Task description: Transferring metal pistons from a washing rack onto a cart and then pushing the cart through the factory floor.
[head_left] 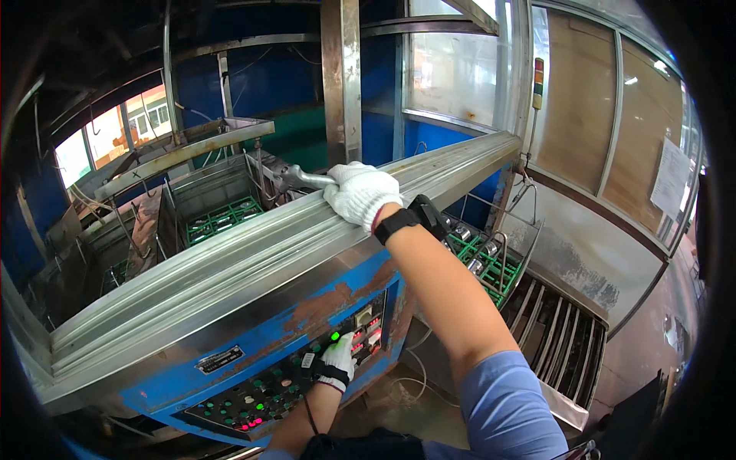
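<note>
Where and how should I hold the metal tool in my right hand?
Grip the metal tool probably best by its slim shaft, at the end in your right hand, coming from the right, above the rail: the wider head points left, clear of the glove.

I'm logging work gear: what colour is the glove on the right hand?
The right glove is white, best seen in the head view.
</note>
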Demonstrator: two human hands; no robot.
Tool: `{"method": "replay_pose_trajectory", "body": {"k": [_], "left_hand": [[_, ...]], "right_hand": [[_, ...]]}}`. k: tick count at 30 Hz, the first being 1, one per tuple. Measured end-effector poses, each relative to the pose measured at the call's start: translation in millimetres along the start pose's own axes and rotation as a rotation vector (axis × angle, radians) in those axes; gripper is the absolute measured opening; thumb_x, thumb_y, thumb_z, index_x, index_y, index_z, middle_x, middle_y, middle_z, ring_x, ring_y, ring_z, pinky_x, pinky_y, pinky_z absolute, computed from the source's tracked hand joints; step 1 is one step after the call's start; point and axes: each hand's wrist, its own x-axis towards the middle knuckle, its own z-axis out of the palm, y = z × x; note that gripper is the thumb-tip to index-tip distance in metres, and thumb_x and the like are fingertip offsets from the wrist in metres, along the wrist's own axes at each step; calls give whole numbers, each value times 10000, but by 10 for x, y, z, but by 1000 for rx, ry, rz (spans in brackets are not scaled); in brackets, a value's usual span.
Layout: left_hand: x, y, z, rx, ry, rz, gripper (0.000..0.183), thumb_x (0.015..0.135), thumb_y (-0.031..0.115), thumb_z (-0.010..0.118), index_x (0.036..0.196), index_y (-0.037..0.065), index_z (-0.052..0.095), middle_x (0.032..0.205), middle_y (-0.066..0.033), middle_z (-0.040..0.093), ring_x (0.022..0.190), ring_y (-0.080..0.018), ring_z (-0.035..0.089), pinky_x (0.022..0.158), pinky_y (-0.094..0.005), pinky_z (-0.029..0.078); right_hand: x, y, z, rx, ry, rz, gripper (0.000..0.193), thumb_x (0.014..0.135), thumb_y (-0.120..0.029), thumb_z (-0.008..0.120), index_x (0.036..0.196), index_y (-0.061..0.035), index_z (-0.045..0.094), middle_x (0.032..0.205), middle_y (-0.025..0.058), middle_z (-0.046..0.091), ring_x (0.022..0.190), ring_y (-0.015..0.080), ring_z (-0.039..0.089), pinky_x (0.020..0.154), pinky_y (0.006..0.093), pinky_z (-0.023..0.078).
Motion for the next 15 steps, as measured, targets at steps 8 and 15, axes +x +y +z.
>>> {"method": "replay_pose_trajectory", "body": {"k": [8, 15], "left_hand": [[282, -57, -585, 414, -161, 310, 413, 1025, 194, 485, 1436, 153, 498, 1254, -143, 626, 1097, -323, 632, 870, -505, 547], [55, 201, -315, -62, -374, 33, 216, 1043, 326, 363, 1116, 245, 550, 783, 19, 548, 795, -195, 565, 630, -393, 422]], "right_hand": [[-912, -199, -725, 475, -3, 323, 494, 842, -399, 722, 1212, -75, 685, 1023, 180, 664, 952, 343, 680, 789, 459, 532], [-3454, 1214, -25, 1361, -76, 409, 463, 888, -23, 667, 1337, -103, 588, 1039, 56, 611, 775, 162, 635, 638, 250, 515]]}}
